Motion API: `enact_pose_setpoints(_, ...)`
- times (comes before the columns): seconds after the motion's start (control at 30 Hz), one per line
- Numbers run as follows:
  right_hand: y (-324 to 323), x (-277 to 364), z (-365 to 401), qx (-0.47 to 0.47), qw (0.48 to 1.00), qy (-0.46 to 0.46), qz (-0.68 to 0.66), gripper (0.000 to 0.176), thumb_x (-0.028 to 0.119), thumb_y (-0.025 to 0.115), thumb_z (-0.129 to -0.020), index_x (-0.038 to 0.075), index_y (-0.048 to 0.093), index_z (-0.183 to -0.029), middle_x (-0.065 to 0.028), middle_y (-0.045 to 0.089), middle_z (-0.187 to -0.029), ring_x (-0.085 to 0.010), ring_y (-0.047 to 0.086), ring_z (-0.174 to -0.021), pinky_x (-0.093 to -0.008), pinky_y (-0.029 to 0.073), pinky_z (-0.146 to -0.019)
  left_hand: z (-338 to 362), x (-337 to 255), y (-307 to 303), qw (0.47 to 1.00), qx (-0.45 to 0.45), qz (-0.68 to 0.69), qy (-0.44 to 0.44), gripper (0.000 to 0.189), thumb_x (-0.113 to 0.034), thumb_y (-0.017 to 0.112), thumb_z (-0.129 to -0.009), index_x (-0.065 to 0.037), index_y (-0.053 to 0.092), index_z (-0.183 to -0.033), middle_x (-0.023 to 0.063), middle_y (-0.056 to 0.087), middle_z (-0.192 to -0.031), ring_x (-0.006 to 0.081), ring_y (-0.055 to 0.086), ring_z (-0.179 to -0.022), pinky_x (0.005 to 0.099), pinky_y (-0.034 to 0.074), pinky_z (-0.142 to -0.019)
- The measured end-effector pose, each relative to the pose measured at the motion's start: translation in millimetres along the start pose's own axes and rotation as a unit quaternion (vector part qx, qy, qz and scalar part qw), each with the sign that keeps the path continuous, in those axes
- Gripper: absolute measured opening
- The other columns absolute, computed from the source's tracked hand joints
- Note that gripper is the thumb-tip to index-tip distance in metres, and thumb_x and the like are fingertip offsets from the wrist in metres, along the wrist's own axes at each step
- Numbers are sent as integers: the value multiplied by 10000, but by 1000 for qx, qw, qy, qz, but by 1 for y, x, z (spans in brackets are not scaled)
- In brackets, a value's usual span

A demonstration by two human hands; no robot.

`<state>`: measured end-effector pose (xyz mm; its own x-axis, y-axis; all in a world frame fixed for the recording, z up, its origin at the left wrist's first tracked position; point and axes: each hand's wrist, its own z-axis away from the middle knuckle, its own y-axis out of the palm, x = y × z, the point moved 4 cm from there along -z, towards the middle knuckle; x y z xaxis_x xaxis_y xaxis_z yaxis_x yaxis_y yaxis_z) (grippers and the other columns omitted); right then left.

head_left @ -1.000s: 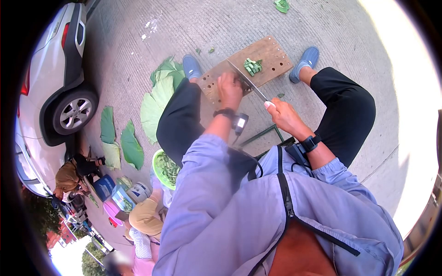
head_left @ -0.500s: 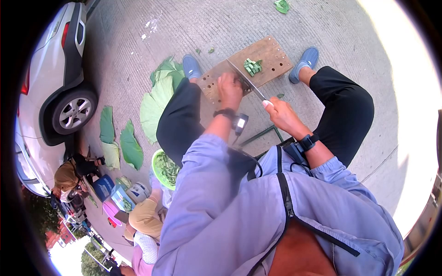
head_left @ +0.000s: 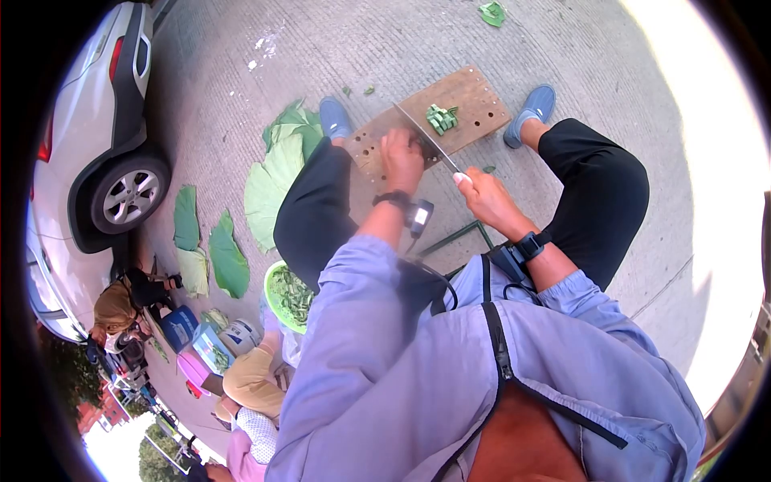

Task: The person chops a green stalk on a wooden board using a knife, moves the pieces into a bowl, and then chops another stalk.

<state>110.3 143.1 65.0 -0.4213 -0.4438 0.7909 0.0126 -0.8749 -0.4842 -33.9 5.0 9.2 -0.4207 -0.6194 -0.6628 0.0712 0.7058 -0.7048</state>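
My right hand (head_left: 483, 195) is closed round the handle of a long knife (head_left: 427, 138), whose blade slants up and left across a wooden board (head_left: 475, 90) with holes in it. My left hand (head_left: 401, 158) lies on the board just left of the blade, its fingers curled down; what is beneath them is hidden. Right of the blade, a small heap of cut green pieces (head_left: 441, 119) rests on the board.
Large green leaves (head_left: 275, 181) lie on the ground left of my knee. A green basin (head_left: 271, 300) of chopped greens stands beside my leg. Buckets (head_left: 240, 336), seated people and a parked car (head_left: 104, 145) are at the left.
My right hand and the knife have shifted very slightly to the left. The left hand and the cut pieces look almost unchanged.
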Motion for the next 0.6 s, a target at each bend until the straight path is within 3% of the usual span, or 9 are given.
enact_pose_setpoints(0.6,0,1,2,-19,1000,2,12,457,386,444,-1041,-34,586,-928,-330,625,-854,-529,593,-842,-578,441,-746,2,1,0,1000,-4,16,-1,116,2,632,-776,-73,644,-864,116,623,-912,355,565,-914,449,468,-816)
